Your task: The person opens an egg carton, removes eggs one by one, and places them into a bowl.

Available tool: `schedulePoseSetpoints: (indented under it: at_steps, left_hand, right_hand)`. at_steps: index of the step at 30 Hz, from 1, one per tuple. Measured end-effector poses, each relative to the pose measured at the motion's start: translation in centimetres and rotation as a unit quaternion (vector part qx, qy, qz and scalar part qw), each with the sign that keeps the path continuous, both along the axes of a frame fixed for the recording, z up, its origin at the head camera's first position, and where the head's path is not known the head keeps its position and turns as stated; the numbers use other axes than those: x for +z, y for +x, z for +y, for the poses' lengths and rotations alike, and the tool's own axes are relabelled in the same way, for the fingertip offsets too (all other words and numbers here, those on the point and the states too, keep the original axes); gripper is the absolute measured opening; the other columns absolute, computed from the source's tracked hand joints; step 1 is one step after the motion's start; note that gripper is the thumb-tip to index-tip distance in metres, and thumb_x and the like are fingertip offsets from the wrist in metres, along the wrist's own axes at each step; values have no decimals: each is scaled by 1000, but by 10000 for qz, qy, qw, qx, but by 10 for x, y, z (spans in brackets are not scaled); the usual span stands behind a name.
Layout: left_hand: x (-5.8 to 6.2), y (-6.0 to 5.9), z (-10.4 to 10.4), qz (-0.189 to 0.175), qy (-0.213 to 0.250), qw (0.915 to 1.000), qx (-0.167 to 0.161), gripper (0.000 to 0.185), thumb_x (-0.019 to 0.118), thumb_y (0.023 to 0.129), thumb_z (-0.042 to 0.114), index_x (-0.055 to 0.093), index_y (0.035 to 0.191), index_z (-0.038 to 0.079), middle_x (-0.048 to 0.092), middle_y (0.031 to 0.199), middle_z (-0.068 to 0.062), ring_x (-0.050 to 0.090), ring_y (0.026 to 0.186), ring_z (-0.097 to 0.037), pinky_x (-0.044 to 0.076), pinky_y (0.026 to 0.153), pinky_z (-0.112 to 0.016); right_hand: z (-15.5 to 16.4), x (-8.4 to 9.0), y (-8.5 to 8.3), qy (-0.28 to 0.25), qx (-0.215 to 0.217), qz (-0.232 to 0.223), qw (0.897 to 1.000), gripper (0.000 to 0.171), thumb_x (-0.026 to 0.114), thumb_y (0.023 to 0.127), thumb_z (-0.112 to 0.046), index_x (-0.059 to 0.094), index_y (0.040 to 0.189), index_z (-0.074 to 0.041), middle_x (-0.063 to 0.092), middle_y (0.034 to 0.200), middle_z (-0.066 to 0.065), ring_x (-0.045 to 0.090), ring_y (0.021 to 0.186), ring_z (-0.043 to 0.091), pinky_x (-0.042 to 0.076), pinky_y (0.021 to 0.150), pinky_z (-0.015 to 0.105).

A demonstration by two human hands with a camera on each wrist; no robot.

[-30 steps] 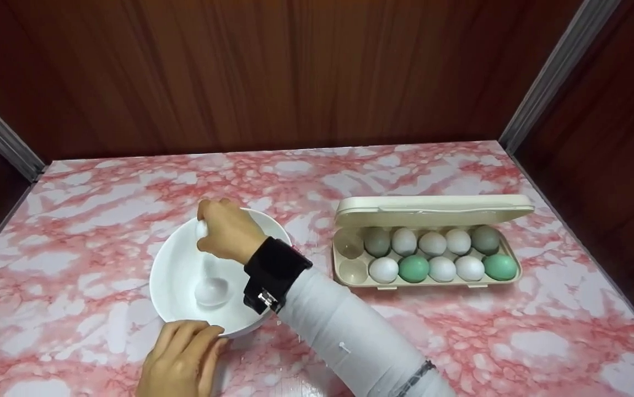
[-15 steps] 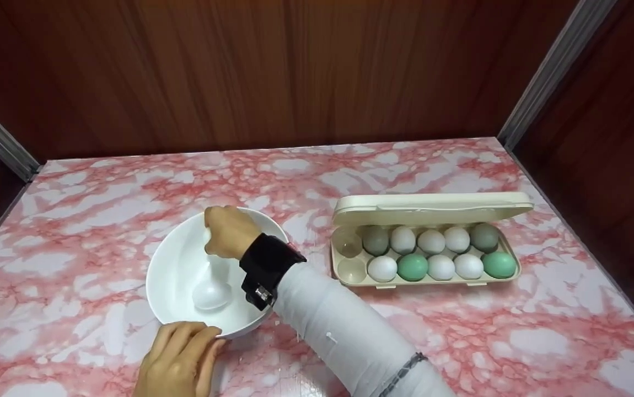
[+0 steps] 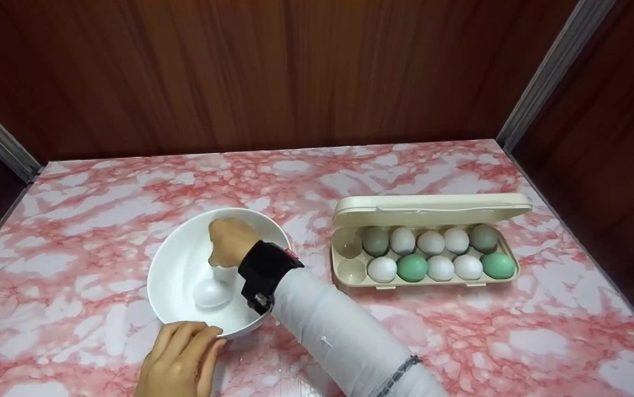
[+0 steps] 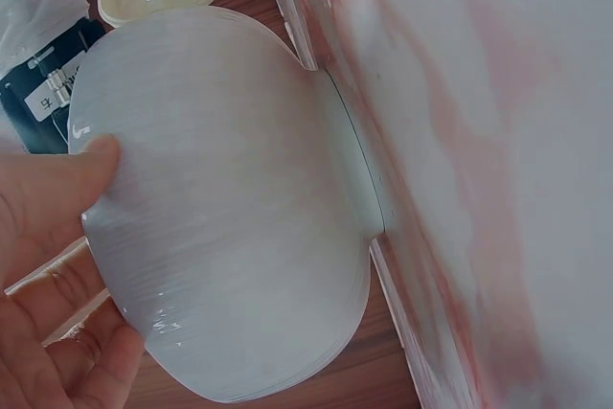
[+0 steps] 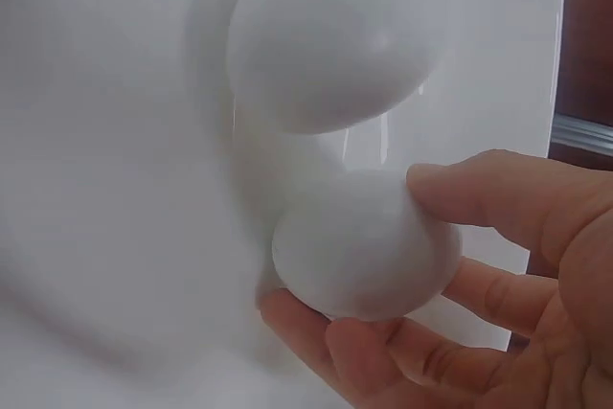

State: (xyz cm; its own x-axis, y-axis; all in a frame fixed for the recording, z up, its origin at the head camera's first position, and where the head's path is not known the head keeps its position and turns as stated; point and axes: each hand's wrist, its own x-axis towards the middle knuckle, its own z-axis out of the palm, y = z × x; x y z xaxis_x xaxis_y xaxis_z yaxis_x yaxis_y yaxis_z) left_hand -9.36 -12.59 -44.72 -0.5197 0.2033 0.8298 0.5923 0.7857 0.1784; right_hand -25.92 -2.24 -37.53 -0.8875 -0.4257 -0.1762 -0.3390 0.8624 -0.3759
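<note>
A deep white bowl [image 3: 169, 275] stands at the left of the table. My left hand [image 3: 179, 358] grips its near rim, the fingers over the edge and the thumb [image 4: 96, 170] against the outer wall in the left wrist view. My right hand [image 3: 232, 242] reaches inside the bowl. Between its thumb and fingers it holds a white egg [image 5: 364, 246], which the hand hides in the head view. Another white egg [image 3: 211, 293] lies on the bowl's bottom, close to the held one in the right wrist view.
An open cream egg carton [image 3: 386, 285] stands to the right, its lid [image 3: 433, 205] raised at the back. White, grey and green eggs [image 3: 413, 267] fill most cups; two at the left end show their bottoms. A brown wood-grain panel [image 3: 295, 77] stands behind the table.
My right hand has moved down into the bowl and a little to the right with its egg. My left hand stays on the rim.
</note>
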Motion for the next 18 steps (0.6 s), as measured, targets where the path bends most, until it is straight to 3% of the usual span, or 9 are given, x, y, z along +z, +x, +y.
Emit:
schedulePoseSetpoints:
  at_steps: [5,12,18]
  left_hand:
    - [0,-1,0,76,-2,9999,-73,49,46,105,38,72,80,5,64,79,-6,55,81,-25,46,73,-30]
    - [-2,-1,0,41,11,10000,-49,50,46,105,40,72,80,6,64,79,-6,55,82,-24,45,75,-29]
    - [-2,-1,-1,99,-9,9999,-44,51,45,105,40,72,79,6,64,78,-6,55,80,-24,46,71,-30]
  right_hand:
    - [0,-2,0,-1,-74,-42,10000,29,75,82,-13,48,72,-13,43,66,-5,43,64,12,36,59,20]
    - [-1,-6,0,147,-48,-246,9996,33,73,84,-17,46,66,-14,41,61,-5,40,58,11,30,48,19]
    - [1,-1,4,177,-158,-279,9993,28,74,85,-20,51,71,-13,46,64,-5,45,61,12,34,50,20]
